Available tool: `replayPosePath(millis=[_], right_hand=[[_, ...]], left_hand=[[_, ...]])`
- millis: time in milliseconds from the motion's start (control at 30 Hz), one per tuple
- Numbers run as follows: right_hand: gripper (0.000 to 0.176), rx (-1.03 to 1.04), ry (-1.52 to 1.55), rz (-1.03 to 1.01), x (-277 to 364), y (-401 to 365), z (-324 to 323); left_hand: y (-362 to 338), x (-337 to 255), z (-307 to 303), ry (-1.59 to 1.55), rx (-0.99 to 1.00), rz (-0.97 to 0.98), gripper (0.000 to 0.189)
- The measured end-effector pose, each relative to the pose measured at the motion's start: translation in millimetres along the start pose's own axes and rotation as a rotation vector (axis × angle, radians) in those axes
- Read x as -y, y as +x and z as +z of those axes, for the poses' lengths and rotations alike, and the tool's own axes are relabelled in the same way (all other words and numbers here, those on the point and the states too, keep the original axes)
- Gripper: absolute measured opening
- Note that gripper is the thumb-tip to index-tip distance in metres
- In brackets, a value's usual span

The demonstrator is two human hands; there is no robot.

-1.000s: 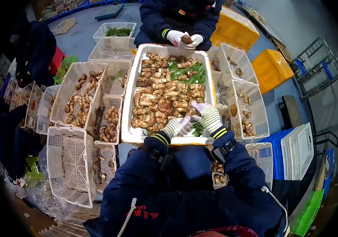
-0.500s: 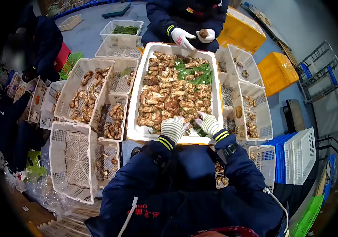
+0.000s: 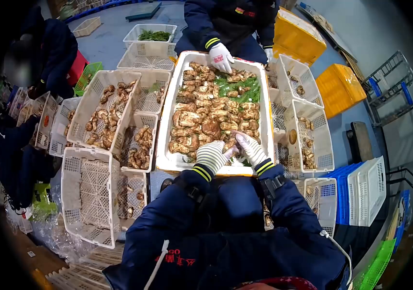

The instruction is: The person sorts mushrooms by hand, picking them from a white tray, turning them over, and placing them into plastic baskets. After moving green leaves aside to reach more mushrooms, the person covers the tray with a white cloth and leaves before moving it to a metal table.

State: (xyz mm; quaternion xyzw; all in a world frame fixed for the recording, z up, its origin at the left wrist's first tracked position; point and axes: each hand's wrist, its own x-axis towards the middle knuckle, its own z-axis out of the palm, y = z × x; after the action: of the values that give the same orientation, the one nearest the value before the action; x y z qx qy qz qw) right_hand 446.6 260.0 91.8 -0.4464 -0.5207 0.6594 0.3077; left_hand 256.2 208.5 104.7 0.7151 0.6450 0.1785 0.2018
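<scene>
In front of me stands a white foam box [image 3: 166, 140] filled with rows of brown and cream mushrooms [image 3: 201, 104], with green fern leaves [image 3: 250, 92] at its far right. My left hand [image 3: 210, 155], in a striped glove, is over the near end of the box, fingers closed towards a small mushroom [image 3: 229, 144]. My right hand [image 3: 251, 149], gloved alike, has its fingers and thumb brought together at that mushroom's right side. The fingertips partly hide the mushroom. A large round mushroom cap [image 3: 211, 128] lies just beyond my left hand.
Across the box, a co-worker's white-gloved hand [image 3: 221, 59] touches the far mushrooms. White plastic crates with mushrooms stand left [image 3: 102, 116] and right [image 3: 308, 135]. Yellow boxes [image 3: 339, 89], stacked crates [image 3: 365, 191] and a hand trolley [image 3: 392, 87] are at the right. Other people work at far left.
My right hand has lifted slightly and moved closer to my left, its fingers now at the small mushroom. The co-worker's one hand reached into the box; the other lowered to the side crates.
</scene>
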Motion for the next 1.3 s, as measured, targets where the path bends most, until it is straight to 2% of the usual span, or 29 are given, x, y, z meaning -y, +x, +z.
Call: replayPosePath(millis=[67,100,133,200,267,333,467,533,600,633,767,800,867,900,933,967,1033,1067,1133,1167,1200,1233,1267,1300], right_hand=[[0.06,-0.005,-0.054,0.045,18.4,-12.1,7.0],[0.058,-0.039,-0.062,-0.044,9.8,-8.3,7.4],[0.06,-0.018,-0.003,0.004,18.5,-15.9,11.0],[0.062,-0.111,-0.085,-0.072,21.4,-18.2,16.4],[0.063,-0.153,-0.097,-0.076,21.4,-18.1,14.7],[0.061,-0.208,-0.026,-0.114,12.3,-12.1,12.0],[0.056,-0.186,0.037,-0.115,1.2,-5.6,8.0],[0.055,-0.253,-0.005,-0.141,3.5,-4.6,14.9],[0.059,-0.143,0.075,-0.12,13.9,-14.8,18.1],[0.062,-0.204,-0.042,-0.155,13.4,-13.0,20.6],[0.062,-0.165,-0.157,-0.073,1.3,-3.3,6.1],[0.06,-0.158,-0.148,-0.017,2.9,-4.0,4.9],[0.06,-0.15,0.046,-0.052,2.1,-0.3,12.5],[0.06,-0.171,0.14,-0.076,-0.5,1.1,12.5],[0.06,-0.206,0.233,-0.105,-3.3,0.3,5.8],[0.054,-0.249,0.231,-0.13,-6.8,3.4,-1.9],[0.036,-0.442,0.263,-0.055,-9.2,6.4,-10.6],[0.035,-0.429,0.028,-0.048,-24.2,12.2,-25.1],[0.036,-0.261,-0.366,-0.258,-97.9,54.2,-62.4],[0.038,-0.178,-0.628,-0.109,-51.3,25.8,-42.9],[0.04,-0.087,-0.882,0.049,5.7,-5.6,-13.4],[0.042,-0.04,-1.054,0.042,-23.1,13.4,-26.0],[0.039,0.016,-1.344,-0.072,0.9,3.2,-15.0],[0.037,0.092,-1.431,-0.075,8.3,4.0,-11.6]], left_hand=[[-0.8,-1.8,-3.9,-0.031,-0.001,-0.005,0.067],[-2.6,-0.9,-4.4,-0.085,-0.02,0.015,0.071],[-4.4,-1.6,-8.4,-0.124,-0.046,0.024,0.071],[-3.7,-8.1,-17.2,-0.115,0.06,-0.029,0.069],[-4.9,-7.5,-13.2,-0.155,0.03,-0.035,0.065],[-3.1,-9.1,-20.1,-0.117,0.136,-0.08,0.062],[-3.4,-5.5,-16.8,-0.124,0.125,-0.056,0.057],[-6.0,-2.2,-14.3,-0.15,0.064,-0.003,0.054],[-4.2,-3.4,-15.9,-0.129,0.106,-0.003,0.053],[-4.2,-4.6,-18.5,-0.119,0.126,-0.006,0.053],[-1.7,-0.6,-3.1,-0.104,0.082,0.027,0.056],[-0.1,-0.3,-2.2,-0.1,0.107,0.009,0.058],[-1.9,7.2,6.9,-0.149,-0.053,0.06,0.054],[-5.6,13.5,10.9,-0.271,-0.122,0.021,0.048],[2.0,22.2,12.4,-0.326,-0.066,-0.098,0.044],[5.8,43.3,18.4,-0.226,-0.12,0.035,0.047],[0.7,81.4,0.4,-1.281,-0.044,-0.281,0.03],[-3.8,98.9,-22.4,-1.368,-0.096,-0.347,0.036],[-14.1,133.5,-68.1,-1.54,-0.225,-0.471,0.052],[-20.5,145.0,-82.4,-1.76,-0.235,-0.456,0.06],[-23.4,160.1,-94.3,-1.64,-0.313,-0.515,0.065],[-22.0,185.5,-103.2,-1.449,-0.311,-0.531,0.065],[-10.6,254.9,-89.5,-1.565,-0.237,-0.525,0.064],[-15.4,247.8,-108.1,-1.499,-0.355,-0.557,0.061]])
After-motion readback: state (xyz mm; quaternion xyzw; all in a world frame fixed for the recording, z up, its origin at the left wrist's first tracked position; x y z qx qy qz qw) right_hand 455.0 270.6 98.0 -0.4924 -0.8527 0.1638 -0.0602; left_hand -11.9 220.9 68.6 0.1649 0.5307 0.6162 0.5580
